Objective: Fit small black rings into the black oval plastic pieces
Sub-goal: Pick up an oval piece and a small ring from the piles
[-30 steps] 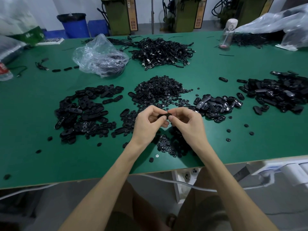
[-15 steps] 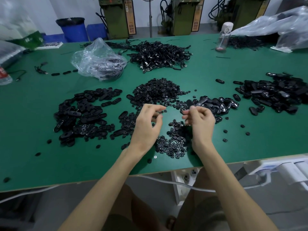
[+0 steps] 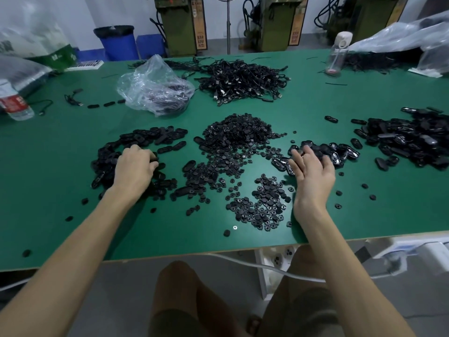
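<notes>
Rings (image 3: 239, 139): one large mound at the centre of the worktop (image 3: 60, 190). A looser spill runs nearer and ends in a flat patch (image 3: 262, 205) close to the front edge.

Oval pieces: left heap (image 3: 145, 139), middle-right heap (image 3: 340, 152), and a bigger far-right heap (image 3: 408, 139) that is cut by the frame edge.

Hands: well apart, one on either side of the rings. The left hand (image 3: 134, 166) lies on the left heap with its fingers curled down into the pieces. The tips are buried, so I cannot tell whether it has hold of one. The right hand (image 3: 311, 171) is spread over the near end of the middle-right heap, fingers fairly straight and touching the pieces, not closed on anything I can see.

Progress (judgement): no ring and oval are being brought together at this instant. It reads as a between-pieces moment, with the hands at the stock. The ring mound and all three oval heaps are large, so plenty is left to do.

Not resolved: which heap is fitted stock and which is raw. Everything is black on black, and the ring seats are too small to make out.

Further back: a clear plastic bag (image 3: 153, 88) and a tangle of black cables (image 3: 243, 79). A water bottle (image 3: 14, 103) sits at far left, partly cut off.
</notes>
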Action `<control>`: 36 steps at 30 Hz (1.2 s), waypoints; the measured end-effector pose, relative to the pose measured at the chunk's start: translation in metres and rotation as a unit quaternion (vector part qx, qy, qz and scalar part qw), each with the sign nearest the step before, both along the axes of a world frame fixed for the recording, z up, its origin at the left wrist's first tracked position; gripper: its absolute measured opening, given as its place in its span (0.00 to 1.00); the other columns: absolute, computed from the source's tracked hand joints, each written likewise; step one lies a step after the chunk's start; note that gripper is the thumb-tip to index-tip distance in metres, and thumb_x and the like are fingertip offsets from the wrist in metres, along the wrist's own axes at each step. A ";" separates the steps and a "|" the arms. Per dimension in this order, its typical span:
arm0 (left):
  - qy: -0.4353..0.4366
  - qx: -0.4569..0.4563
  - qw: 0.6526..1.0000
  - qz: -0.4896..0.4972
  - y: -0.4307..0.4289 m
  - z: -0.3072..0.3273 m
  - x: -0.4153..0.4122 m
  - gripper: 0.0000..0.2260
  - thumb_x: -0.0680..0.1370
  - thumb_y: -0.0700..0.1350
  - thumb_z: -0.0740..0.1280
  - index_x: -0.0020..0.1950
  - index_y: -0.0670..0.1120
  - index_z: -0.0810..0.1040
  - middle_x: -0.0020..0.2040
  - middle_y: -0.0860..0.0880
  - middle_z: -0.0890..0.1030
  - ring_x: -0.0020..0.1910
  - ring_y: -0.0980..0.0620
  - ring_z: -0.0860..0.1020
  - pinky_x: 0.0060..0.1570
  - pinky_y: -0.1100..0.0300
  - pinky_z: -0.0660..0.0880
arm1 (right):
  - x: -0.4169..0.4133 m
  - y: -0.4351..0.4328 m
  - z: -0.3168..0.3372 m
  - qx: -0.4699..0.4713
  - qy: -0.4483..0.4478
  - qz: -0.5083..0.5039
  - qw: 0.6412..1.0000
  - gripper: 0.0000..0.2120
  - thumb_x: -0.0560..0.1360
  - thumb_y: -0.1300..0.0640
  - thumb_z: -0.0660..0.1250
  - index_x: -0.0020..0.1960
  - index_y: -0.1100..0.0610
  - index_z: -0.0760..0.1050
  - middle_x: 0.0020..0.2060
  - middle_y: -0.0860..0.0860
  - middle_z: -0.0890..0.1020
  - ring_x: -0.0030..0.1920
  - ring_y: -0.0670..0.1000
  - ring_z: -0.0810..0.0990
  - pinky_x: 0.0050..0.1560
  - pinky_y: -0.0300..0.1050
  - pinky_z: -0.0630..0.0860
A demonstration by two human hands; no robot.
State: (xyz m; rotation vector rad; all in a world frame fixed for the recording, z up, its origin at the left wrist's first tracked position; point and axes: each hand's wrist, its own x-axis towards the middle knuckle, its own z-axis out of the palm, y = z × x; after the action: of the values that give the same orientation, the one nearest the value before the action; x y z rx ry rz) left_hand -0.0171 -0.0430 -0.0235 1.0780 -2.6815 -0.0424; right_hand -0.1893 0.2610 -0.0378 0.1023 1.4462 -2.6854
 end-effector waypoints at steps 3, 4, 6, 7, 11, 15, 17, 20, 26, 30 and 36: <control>0.031 -0.037 0.999 -0.006 0.008 -0.002 0.002 0.09 0.81 0.43 0.71 0.59 0.42 0.86 0.56 0.39 0.82 0.55 0.38 0.79 0.58 0.43 0.73 | 0.005 -0.002 -0.004 0.116 0.078 0.025 0.990 0.31 0.83 0.60 0.66 0.82 0.58 0.56 0.64 0.48 0.81 0.56 0.44 0.85 0.58 0.42 0.81; 0.042 -0.045 0.998 -0.007 0.010 -0.002 0.002 0.09 0.81 0.44 0.72 0.59 0.43 0.86 0.55 0.40 0.82 0.54 0.39 0.79 0.58 0.43 0.72 | 0.007 -0.003 -0.005 0.157 0.110 0.035 0.981 0.28 0.83 0.60 0.66 0.80 0.57 0.61 0.63 0.46 0.82 0.55 0.42 0.85 0.56 0.40 0.81; 0.083 -0.044 0.996 -0.010 0.017 -0.002 0.003 0.09 0.81 0.44 0.71 0.59 0.43 0.86 0.54 0.40 0.82 0.54 0.40 0.78 0.59 0.43 0.71 | 0.010 -0.004 -0.006 0.246 0.179 0.061 0.951 0.22 0.83 0.59 0.66 0.75 0.56 0.69 0.61 0.44 0.83 0.56 0.41 0.83 0.57 0.39 0.80; 0.107 -0.040 0.993 -0.018 0.020 -0.002 0.002 0.09 0.82 0.45 0.71 0.59 0.43 0.86 0.54 0.41 0.82 0.54 0.40 0.78 0.59 0.43 0.72 | 0.012 -0.006 -0.006 0.291 0.215 0.079 0.929 0.19 0.82 0.59 0.67 0.73 0.55 0.72 0.60 0.43 0.83 0.58 0.41 0.81 0.60 0.39 0.79; 0.226 0.089 0.967 -0.081 0.046 0.007 -0.008 0.10 0.82 0.41 0.70 0.62 0.42 0.84 0.52 0.45 0.84 0.47 0.54 0.81 0.54 0.63 0.77 | 0.016 -0.013 -0.011 0.452 0.344 0.158 0.807 0.18 0.81 0.55 0.69 0.70 0.52 0.77 0.64 0.45 0.81 0.68 0.46 0.74 0.69 0.44 0.71; 0.279 0.305 0.902 -0.121 0.076 0.011 -0.027 0.11 0.81 0.34 0.70 0.61 0.43 0.84 0.50 0.47 0.85 0.41 0.56 0.86 0.45 0.66 0.81 | 0.014 -0.017 -0.015 0.544 0.376 0.215 0.719 0.22 0.80 0.48 0.71 0.72 0.51 0.76 0.67 0.46 0.79 0.71 0.50 0.66 0.64 0.42 0.62; 0.296 0.399 0.857 -0.138 0.091 0.009 -0.033 0.12 0.81 0.30 0.67 0.62 0.40 0.83 0.53 0.43 0.85 0.44 0.49 0.87 0.47 0.60 0.84 | 0.013 -0.018 -0.017 0.567 0.394 0.220 0.690 0.22 0.80 0.47 0.70 0.72 0.51 0.76 0.67 0.47 0.79 0.70 0.51 0.66 0.65 0.43 0.63; 0.295 0.431 0.841 -0.142 0.105 0.003 -0.039 0.12 0.80 0.29 0.67 0.61 0.39 0.83 0.51 0.41 0.86 0.44 0.48 0.88 0.48 0.57 0.85 | 0.012 -0.019 -0.020 0.570 0.404 0.213 0.683 0.20 0.80 0.47 0.70 0.70 0.52 0.78 0.66 0.47 0.80 0.69 0.50 0.67 0.65 0.44 0.64; 0.301 0.373 0.871 -0.109 0.090 0.001 -0.034 0.08 0.79 0.34 0.71 0.55 0.45 0.85 0.44 0.48 0.87 0.42 0.51 0.87 0.46 0.55 0.85 | 0.010 -0.019 -0.021 0.557 0.395 0.209 0.700 0.19 0.80 0.47 0.70 0.68 0.51 0.79 0.65 0.47 0.80 0.68 0.49 0.67 0.62 0.42 0.64; 0.257 0.230 0.934 -0.092 0.076 0.003 -0.033 0.08 0.79 0.39 0.73 0.56 0.48 0.87 0.46 0.55 0.86 0.45 0.58 0.84 0.50 0.64 0.79 | 0.011 -0.018 -0.021 0.560 0.408 0.211 0.689 0.18 0.81 0.46 0.69 0.69 0.49 0.78 0.65 0.46 0.80 0.68 0.49 0.67 0.61 0.42 0.63; 0.145 0.004 0.989 0.008 0.027 -0.001 -0.023 0.10 0.83 0.40 0.68 0.62 0.42 0.83 0.58 0.41 0.84 0.55 0.42 0.82 0.58 0.45 0.79 | 0.011 -0.018 -0.021 0.548 0.401 0.209 0.703 0.18 0.80 0.47 0.70 0.67 0.51 0.79 0.64 0.46 0.81 0.68 0.48 0.68 0.62 0.43 0.65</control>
State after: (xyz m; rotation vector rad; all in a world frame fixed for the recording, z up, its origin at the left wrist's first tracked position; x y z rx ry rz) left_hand -0.0405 -0.0158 -0.0242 1.0091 -2.4141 -0.1913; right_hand -0.1783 0.2430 -0.0592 -1.2609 2.6270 -1.1346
